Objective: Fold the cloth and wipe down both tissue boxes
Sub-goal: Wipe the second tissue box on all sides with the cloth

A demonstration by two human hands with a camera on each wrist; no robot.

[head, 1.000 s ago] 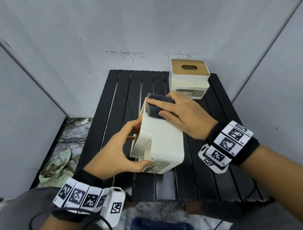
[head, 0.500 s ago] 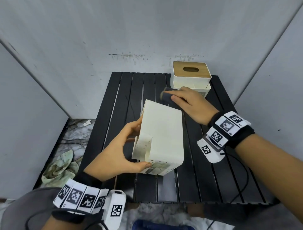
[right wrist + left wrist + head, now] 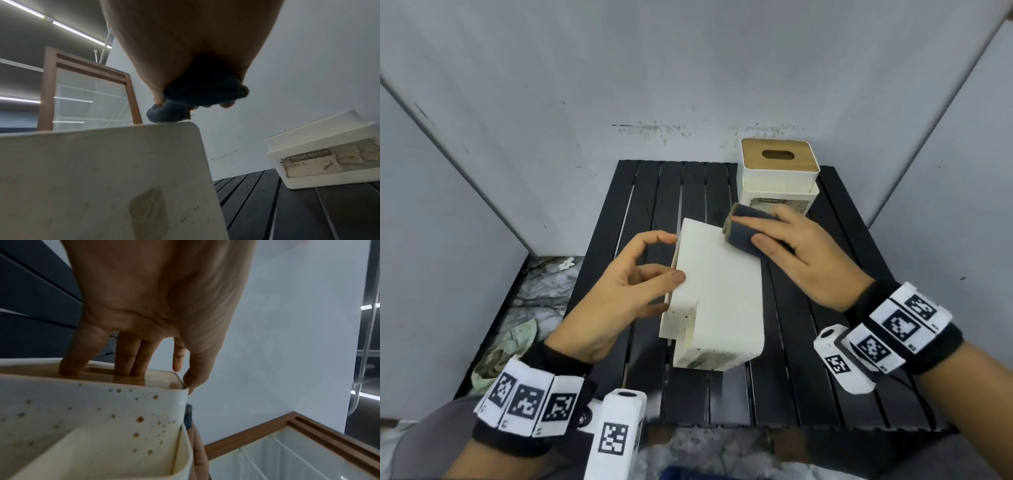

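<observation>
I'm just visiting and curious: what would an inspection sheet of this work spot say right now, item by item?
Surface: black slatted table.
Job's things: white tissue box lying on its side mid-table, brown specks on its side panel; second tissue box upright at the far edge, wooden lid, peeling label; folded dark cloth pressed on the near box's far corner.
Clutter: crumpled pale green rag on the floor, left of the table.
Grippers: left hand steadies the lying box, fingers on its wooden lid; right hand holds the cloth.
Cables: thin black cable below the right wrist.
Surroundings: grey panels on three sides, marbled floor, wood-framed shelf unit.
</observation>
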